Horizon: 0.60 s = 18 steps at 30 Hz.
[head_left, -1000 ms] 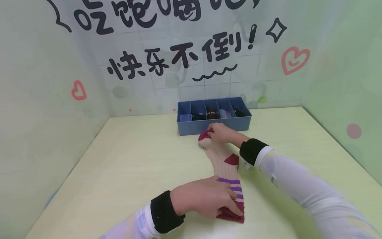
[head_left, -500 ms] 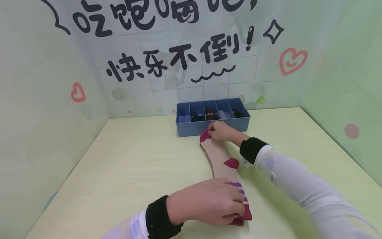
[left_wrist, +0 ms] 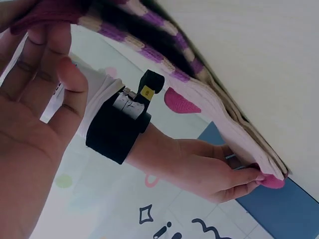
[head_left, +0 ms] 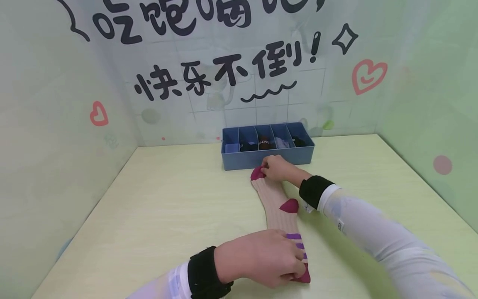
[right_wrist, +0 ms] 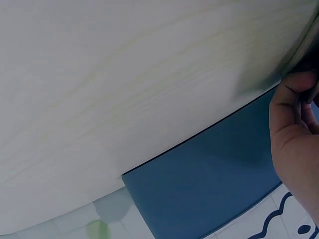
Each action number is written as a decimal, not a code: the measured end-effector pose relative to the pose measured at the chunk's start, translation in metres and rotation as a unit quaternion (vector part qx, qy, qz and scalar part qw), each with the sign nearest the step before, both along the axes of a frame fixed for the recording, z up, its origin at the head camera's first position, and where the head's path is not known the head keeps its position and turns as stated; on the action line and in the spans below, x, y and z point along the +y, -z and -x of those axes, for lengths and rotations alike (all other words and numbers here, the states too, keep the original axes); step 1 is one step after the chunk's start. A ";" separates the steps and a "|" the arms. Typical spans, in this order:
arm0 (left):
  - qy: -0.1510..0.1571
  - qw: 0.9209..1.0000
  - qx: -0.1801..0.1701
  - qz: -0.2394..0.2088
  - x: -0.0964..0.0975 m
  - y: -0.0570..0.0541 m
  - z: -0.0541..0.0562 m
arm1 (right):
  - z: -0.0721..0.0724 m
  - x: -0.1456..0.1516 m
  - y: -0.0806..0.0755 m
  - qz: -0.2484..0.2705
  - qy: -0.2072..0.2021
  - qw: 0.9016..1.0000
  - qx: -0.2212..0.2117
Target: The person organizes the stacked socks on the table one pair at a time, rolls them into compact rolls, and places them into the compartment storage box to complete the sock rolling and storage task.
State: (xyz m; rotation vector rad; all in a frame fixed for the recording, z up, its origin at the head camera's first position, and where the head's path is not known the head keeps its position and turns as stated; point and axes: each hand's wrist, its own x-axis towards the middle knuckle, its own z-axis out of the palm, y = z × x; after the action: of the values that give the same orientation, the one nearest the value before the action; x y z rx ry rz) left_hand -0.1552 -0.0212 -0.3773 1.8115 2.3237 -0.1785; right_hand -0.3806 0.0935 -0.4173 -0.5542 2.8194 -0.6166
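A long beige-pink sock with magenta toe, heel and cuff and purple stripes lies lengthwise on the table. At its cuff end, my left hand grips the magenta edge, covering part of the stripes. The toe is pinched by my right hand, just in front of the blue box. In the left wrist view, the striped layers of the sock part near the cuff, with a dark gap between, so a second sock seems to lie beneath. The right wrist view shows the right hand with thumb and fingers together; the sock is mostly hidden there.
A blue divided box stands at the back of the table against the printed wall. Several of its compartments hold dark, brown and pale rolled socks; the leftmost one shows only its blue inside. Side walls border the table.
My left hand has worked at the cuff, shifting slightly and bringing the cuff edges closer in line. The sock lies straighter; my right hand stays at the toe.
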 end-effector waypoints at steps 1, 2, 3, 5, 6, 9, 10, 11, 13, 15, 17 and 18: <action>-0.004 1.000 -0.004 0.006 0.001 0.002 0.001 | 0.001 0.001 0.001 -0.001 0.000 1.000 0.002; -0.008 1.000 -0.007 0.012 0.001 0.003 0.001 | 0.001 0.001 0.001 -0.002 0.000 1.000 0.004; -0.011 1.000 -0.008 0.016 0.002 0.004 0.002 | 0.002 0.001 0.002 -0.003 0.000 1.000 0.006; -0.014 1.000 -0.006 0.017 0.002 0.006 0.002 | 0.002 0.002 0.001 -0.007 -0.001 1.000 0.012; -0.014 1.000 -0.005 0.014 0.003 0.006 0.002 | 0.002 0.002 0.000 -0.010 -0.001 1.000 0.014; -0.020 1.000 -0.017 0.007 0.002 0.008 0.001 | 0.000 0.003 -0.002 -0.024 0.000 1.000 0.020; -0.024 0.999 -0.024 0.007 0.002 0.008 0.001 | -0.001 0.003 -0.003 -0.032 -0.001 0.999 0.025; -0.029 0.999 -0.031 0.008 0.002 0.009 0.001 | -0.002 0.003 -0.005 -0.039 -0.001 0.999 0.029; -0.040 0.998 -0.044 0.012 0.001 0.011 0.001 | -0.006 0.002 -0.009 -0.057 -0.007 0.997 0.045; -0.044 0.998 -0.041 0.014 0.001 0.012 0.001 | -0.011 0.002 -0.014 -0.071 -0.014 0.995 0.067; -0.042 0.998 -0.035 0.013 0.000 0.013 0.001 | -0.019 0.002 -0.023 -0.070 -0.019 0.994 0.077; -0.043 0.999 -0.031 0.013 0.000 0.013 0.002 | -0.025 0.002 -0.028 -0.064 -0.022 0.995 0.078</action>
State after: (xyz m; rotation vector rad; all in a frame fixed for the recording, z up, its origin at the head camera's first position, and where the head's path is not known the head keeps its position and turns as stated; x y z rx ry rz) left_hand -0.1571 -0.0214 -0.3905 1.6776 2.3385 -0.1383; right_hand -0.3561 0.0958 -0.3893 -0.6643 2.9558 -0.3970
